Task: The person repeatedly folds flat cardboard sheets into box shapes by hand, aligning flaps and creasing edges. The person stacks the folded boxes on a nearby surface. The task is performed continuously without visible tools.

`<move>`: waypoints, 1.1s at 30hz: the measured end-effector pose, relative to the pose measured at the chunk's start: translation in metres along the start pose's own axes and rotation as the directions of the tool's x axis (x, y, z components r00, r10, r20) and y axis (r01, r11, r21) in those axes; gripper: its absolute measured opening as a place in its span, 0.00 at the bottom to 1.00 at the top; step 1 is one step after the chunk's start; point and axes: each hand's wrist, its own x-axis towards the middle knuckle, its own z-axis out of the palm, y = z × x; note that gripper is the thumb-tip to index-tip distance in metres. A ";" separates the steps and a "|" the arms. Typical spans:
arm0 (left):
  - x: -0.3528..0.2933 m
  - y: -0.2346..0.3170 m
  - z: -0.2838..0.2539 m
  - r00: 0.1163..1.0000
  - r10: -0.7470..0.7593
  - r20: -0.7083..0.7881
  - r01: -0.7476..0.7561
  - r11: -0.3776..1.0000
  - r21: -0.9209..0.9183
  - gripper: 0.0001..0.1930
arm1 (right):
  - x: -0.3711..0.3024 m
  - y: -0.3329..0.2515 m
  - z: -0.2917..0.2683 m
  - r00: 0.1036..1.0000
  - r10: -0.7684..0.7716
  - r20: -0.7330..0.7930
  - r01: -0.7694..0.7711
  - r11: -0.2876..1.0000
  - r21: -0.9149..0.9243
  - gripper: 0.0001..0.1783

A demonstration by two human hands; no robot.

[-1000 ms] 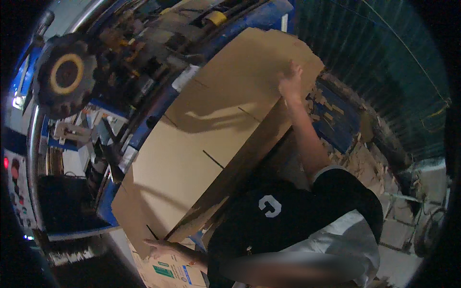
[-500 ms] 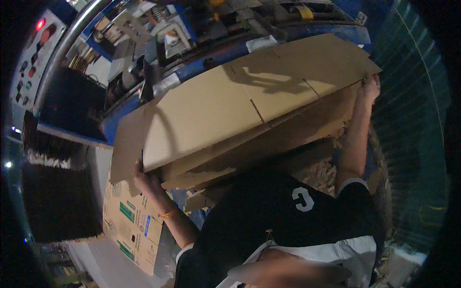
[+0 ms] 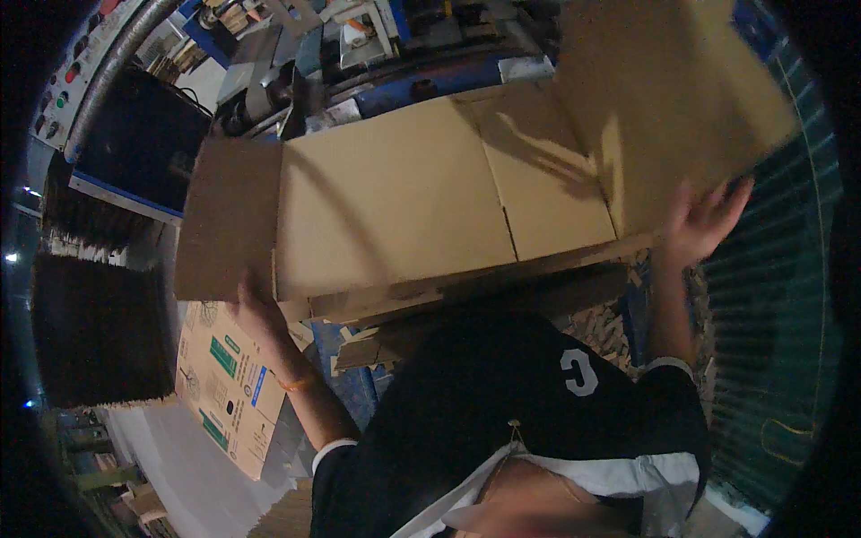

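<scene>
Head view: a big brown cardboard sheet (image 3: 408, 202) spans the space before me, lying crosswise between my body and the blue machine (image 3: 466, 79), with its broad middle panel roughly flat. At its right end a large panel tilts up from a crease, and a narrower, darker flap (image 3: 226, 215) makes the left end. Dark slots cut into the near edge, and shadows fall over the pale surface.

My left hand (image 3: 262, 325) is closed on the near edge of that left flap, one digit laid over the top; my other fingers are too hidden to make out. An orange band (image 3: 299, 385) circles that wrist. My right hand (image 3: 704, 224) is open, fingers spread and empty of any grip, right by the lower edge of the raised panel; I cannot tell whether it touches.

Below my left hand lies a printed carton sheet (image 3: 231, 386) with green and blue marks, and a dark cardboard stack (image 3: 100, 332) stands farther left. Cardboard scraps (image 3: 592, 325) lie beneath the sheet's near side, toward my right forearm.
</scene>
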 end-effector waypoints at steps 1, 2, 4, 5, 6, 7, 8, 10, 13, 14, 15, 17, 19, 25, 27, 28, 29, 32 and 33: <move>-0.015 0.000 0.001 0.991 0.116 0.073 -0.120 0.992 0.048 0.19 | -0.022 -0.013 -0.005 0.943 -0.242 0.229 0.245 0.969 0.017 0.35; -0.033 0.001 0.003 0.979 0.153 0.137 -0.154 0.988 0.000 0.19 | -0.039 -0.019 -0.007 0.765 -0.443 0.468 0.451 0.887 0.103 0.28; -0.062 0.010 0.013 0.932 0.259 0.253 -0.230 0.963 -0.139 0.20 | -0.067 -0.018 0.001 0.389 -0.577 0.718 0.410 0.806 0.426 0.16; -0.067 0.016 0.019 0.810 0.448 0.379 -0.463 0.885 -0.056 0.22 | -0.077 -0.015 0.006 0.296 -0.568 0.768 0.426 0.798 0.427 0.16; -0.069 0.022 0.028 0.660 0.536 0.527 -0.642 0.766 0.025 0.25 | -0.087 -0.012 0.013 0.201 -0.540 0.817 0.431 0.798 0.421 0.15; -0.072 0.029 0.035 0.533 0.502 0.681 -0.728 0.683 0.066 0.27 | -0.092 -0.008 0.017 0.200 -0.563 0.802 0.433 0.785 0.443 0.16; -0.073 0.035 0.039 0.438 0.342 0.831 -0.783 0.600 0.165 0.28 | -0.097 -0.006 0.022 0.196 -0.558 0.807 0.422 0.790 0.444 0.16; -0.067 0.046 0.048 0.382 0.360 0.851 -0.805 0.582 0.115 0.28 | -0.102 -0.002 0.029 0.199 -0.537 0.820 0.398 0.809 0.433 0.16; -0.059 0.051 0.054 0.328 0.315 0.891 -0.829 0.547 0.112 0.29 | -0.106 -0.002 0.035 0.208 -0.501 0.840 0.374 0.834 0.405 0.15; -0.057 0.051 0.056 0.315 0.274 0.909 -0.835 0.535 0.129 0.29 | -0.105 -0.003 0.037 0.217 -0.499 0.839 0.385 0.834 0.396 0.15; -0.055 0.049 0.058 0.319 0.284 0.904 -0.837 0.532 0.128 0.28 | -0.105 -0.003 0.040 0.219 -0.485 0.847 0.391 0.838 0.379 0.15; -0.050 0.045 0.063 0.315 0.255 0.914 -0.844 0.515 0.148 0.27 | -0.102 -0.004 0.049 0.214 -0.342 0.915 0.270 0.921 0.282 0.16; -0.043 0.040 0.072 0.302 0.287 0.909 -0.838 0.535 0.110 0.27 | -0.100 -0.003 0.062 0.241 -0.234 0.942 0.139 0.969 0.205 0.18; -0.024 0.034 0.088 0.297 0.363 0.883 -0.823 0.567 0.044 0.30 | -0.092 0.002 0.092 0.343 -0.114 0.932 -0.042 0.990 0.136 0.20; -0.018 0.037 0.092 0.300 0.377 0.876 -0.807 0.590 0.023 0.30 | -0.088 0.007 0.104 0.378 -0.081 0.922 -0.105 0.986 0.130 0.20; -0.015 0.039 0.096 0.298 0.379 0.876 -0.805 0.593 0.017 0.30 | -0.086 0.010 0.112 0.347 -0.072 0.935 -0.087 0.990 0.108 0.21; -0.013 0.042 0.097 0.283 0.395 0.874 -0.812 0.584 -0.002 0.31 | -0.084 0.013 0.117 0.353 -0.080 0.932 -0.069 0.991 0.111 0.22; -0.004 0.048 0.102 0.332 0.445 0.832 -0.822 0.569 0.023 0.34 | -0.079 0.024 0.138 0.300 -0.353 0.886 0.200 0.932 0.303 0.26; -0.001 0.049 0.102 0.344 0.455 0.821 -0.810 0.586 0.015 0.33 | -0.077 0.028 0.143 0.253 -0.476 0.842 0.321 0.863 0.391 0.29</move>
